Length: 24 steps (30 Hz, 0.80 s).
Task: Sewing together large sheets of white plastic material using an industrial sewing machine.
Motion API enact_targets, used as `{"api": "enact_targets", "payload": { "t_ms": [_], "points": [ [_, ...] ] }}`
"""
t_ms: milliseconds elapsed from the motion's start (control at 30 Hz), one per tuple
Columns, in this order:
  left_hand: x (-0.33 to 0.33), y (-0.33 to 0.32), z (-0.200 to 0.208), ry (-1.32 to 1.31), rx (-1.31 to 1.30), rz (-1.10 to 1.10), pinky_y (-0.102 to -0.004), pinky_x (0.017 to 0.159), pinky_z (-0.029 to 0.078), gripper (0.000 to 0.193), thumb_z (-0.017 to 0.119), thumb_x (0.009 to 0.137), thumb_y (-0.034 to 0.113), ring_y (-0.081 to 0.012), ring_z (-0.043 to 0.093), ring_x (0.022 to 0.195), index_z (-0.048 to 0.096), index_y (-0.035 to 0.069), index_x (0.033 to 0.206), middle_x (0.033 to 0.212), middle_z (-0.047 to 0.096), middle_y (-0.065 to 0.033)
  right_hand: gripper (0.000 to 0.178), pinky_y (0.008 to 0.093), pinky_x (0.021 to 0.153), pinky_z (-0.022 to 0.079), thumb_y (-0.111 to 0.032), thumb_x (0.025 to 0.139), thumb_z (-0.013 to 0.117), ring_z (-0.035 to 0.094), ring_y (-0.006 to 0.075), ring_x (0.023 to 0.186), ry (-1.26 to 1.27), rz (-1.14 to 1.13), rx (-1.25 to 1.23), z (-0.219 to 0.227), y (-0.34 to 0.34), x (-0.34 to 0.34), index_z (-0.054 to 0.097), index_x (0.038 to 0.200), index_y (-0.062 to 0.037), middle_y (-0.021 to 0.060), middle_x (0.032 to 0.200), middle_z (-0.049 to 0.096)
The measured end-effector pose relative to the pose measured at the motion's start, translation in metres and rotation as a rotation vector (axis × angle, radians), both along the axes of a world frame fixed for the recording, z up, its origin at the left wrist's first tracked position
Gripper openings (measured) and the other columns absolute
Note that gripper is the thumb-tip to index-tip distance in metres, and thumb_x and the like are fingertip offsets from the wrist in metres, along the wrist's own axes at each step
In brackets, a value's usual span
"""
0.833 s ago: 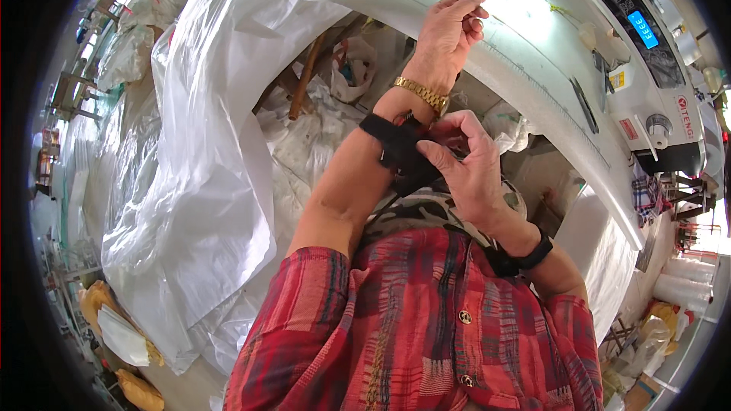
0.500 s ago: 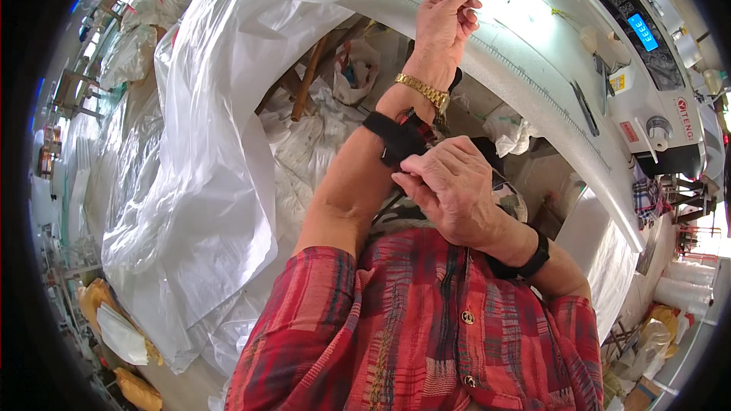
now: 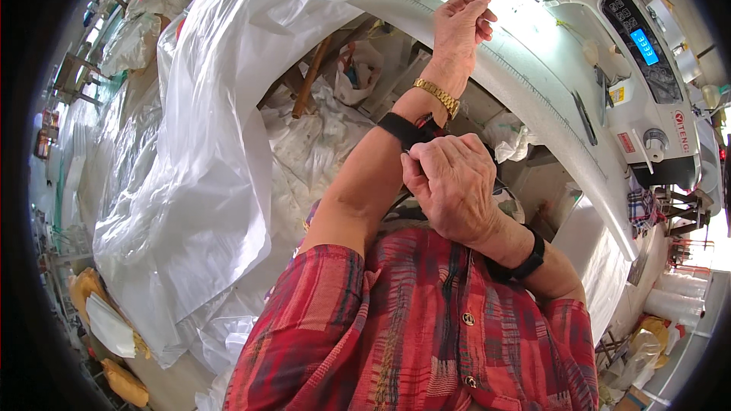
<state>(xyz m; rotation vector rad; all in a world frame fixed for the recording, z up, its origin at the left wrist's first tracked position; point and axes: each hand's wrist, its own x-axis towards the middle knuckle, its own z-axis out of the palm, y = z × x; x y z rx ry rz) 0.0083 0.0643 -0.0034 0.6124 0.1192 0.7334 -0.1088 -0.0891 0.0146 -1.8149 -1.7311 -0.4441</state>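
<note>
My left arm stretches forward, with my left hand [image 3: 460, 24] above the edge of the white sewing table [image 3: 525, 80]. Its fingers are curled in loosely toward the thumb, and nothing shows in them. A gold watch [image 3: 436, 97] circles that wrist. Just behind the watch, a black strap [image 3: 401, 131] wraps the forearm. My right hand [image 3: 454, 186] crosses over from the right and is closed, pinching the strap between thumb and bent fingers. The strap's gripped end is mostly hidden behind those fingers. Another black band [image 3: 531, 255] is around my right wrist.
A white sewing machine [image 3: 647, 68] with a lit display stands at the far right. Tweezers [image 3: 585, 118] lie on its table. Translucent white sheeting [image 3: 205, 160] drapes over the left side. A wooden stick [image 3: 311, 80] and a plastic bag [image 3: 358, 72] are below the table.
Both forearms have shifted slightly to the right. My right hand has turned, its knuckles now higher, and the strap lies closer round the left forearm.
</note>
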Motion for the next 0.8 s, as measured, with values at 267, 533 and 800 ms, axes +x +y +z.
{"api": "enact_targets", "payload": {
  "t_ms": [267, 533, 800],
  "points": [
    [0.005, -0.001, 0.001, 0.007, 0.002, 0.010, -0.0242, 0.051, 0.047, 0.008, 0.066, 0.090, 0.009, -0.0099, 0.055, 0.053, 0.067, 0.001, 0.091, 0.071, 0.066, -0.0081, 0.017, 0.0346, 0.065, 0.040, -0.008, 0.079, 0.070, 0.056, 0.0215, 0.061, 0.262, 0.077, 0.032, -0.003, 0.004, 0.002, 0.053, 0.079, -0.0089, 0.0035, 0.066, 0.053],
    [0.006, -0.006, 0.000, 0.047, 0.057, 0.039, -0.0230, 0.049, 0.046, 0.008, 0.067, 0.089, 0.010, -0.0094, 0.056, 0.053, 0.067, 0.002, 0.091, 0.071, 0.066, -0.0077, 0.018, 0.0320, 0.069, 0.037, -0.007, 0.075, 0.071, 0.052, 0.0172, 0.058, 0.089, 0.111, 0.176, -0.002, 0.012, -0.005, 0.053, 0.080, -0.0103, -0.0006, 0.064, 0.046],
    [0.007, -0.012, 0.000, 0.068, 0.170, 0.055, -0.0218, 0.047, 0.045, 0.009, 0.067, 0.089, 0.012, -0.0088, 0.057, 0.052, 0.068, 0.003, 0.091, 0.071, 0.067, -0.0074, 0.020, 0.0325, 0.072, 0.038, -0.002, 0.073, 0.071, 0.052, 0.0160, 0.058, 0.042, 0.132, 0.074, 0.000, 0.009, -0.006, 0.057, 0.083, -0.0104, -0.0015, 0.064, 0.050]
  ]
}}
